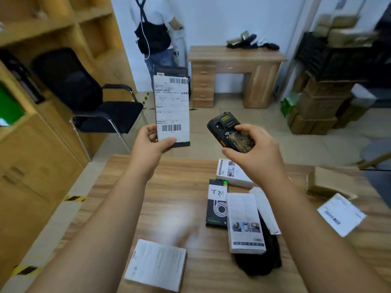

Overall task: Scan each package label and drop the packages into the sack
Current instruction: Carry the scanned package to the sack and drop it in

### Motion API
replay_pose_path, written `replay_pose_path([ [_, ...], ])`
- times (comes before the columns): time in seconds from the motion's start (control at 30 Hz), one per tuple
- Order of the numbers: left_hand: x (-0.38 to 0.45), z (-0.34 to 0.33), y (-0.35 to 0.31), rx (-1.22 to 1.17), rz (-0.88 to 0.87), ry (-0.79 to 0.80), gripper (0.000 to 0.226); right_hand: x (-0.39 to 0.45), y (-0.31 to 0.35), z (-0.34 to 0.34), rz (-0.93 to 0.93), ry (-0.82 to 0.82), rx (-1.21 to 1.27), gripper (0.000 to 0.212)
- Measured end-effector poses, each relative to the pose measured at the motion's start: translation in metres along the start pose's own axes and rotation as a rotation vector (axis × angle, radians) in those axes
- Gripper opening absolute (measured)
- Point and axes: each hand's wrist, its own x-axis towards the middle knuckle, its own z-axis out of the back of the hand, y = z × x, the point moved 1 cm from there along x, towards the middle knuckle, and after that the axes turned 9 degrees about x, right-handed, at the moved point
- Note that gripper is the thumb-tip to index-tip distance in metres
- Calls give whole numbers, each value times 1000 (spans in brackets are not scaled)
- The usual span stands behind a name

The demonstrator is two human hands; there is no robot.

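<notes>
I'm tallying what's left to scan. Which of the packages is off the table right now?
The tall dark package with the white shipping label, held upright in the left hand facing the scanner. All the others lie flat on the table.

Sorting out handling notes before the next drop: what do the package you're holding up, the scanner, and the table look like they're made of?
Package in the left hand: looks like a thin dark cardboard carton, flat-sided with crisp edges, under a matte white paper label. Scanner in the right hand: probably hard black plastic, moulded, slightly glossy, worn. Table: wood-grain surface, likely laminate, given its soft sheen.
</notes>
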Motion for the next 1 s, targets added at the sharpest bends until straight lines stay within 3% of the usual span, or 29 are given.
replay_pose_path([
  [0.23,-19,31,-22,21,-95,20,41,-48,56,4,-6,7,-79,55],
  [0.47,-31,53,-23,113,-98,-65,47,-67,83,3,-6,164,-165,55],
  [0.8,-45,33,-36,226,-128,-200,46,-57,84,45,-132,386,-224,48],
  [1.0,-55,13,-40,242,-135,-233,44,-48,75,63,-111,475,-267,49],
])
